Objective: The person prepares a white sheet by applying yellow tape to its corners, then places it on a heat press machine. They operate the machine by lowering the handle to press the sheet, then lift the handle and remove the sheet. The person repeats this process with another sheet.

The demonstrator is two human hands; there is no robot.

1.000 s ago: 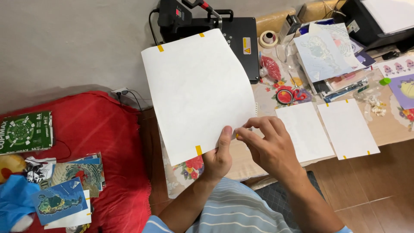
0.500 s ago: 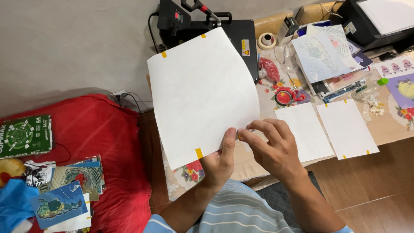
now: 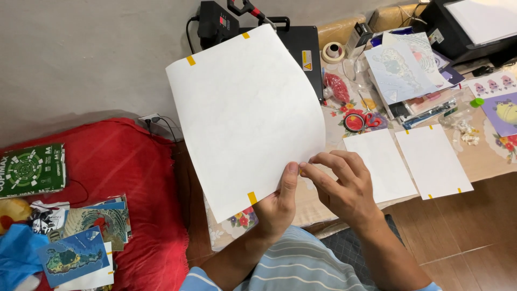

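Observation:
I hold up a large white sheet [image 3: 245, 113] with small yellow tape tabs at its corners. My left hand [image 3: 277, 207] pinches its lower edge, thumb on the front. My right hand [image 3: 342, 186] meets it at the sheet's lower right corner, fingertips touching the paper edge beside my left thumb. The sheet hangs tilted over a low table [image 3: 484, 161] and hides part of a black heat press [image 3: 301, 46] behind it.
Two smaller white taped sheets [image 3: 379, 164] [image 3: 433, 160] lie on the table to the right, near red scissors [image 3: 361, 121], a tape roll [image 3: 334, 52] and printed pictures [image 3: 401, 70]. A printer [image 3: 468, 24] stands far right. A red cushion [image 3: 118, 188] with prints [image 3: 75, 258] and a green paper pack [image 3: 29, 168] lies left.
The sheet has shifted slightly up and to the right in my hands, and my right fingers have worked along its lower right corner. The view has drifted a little.

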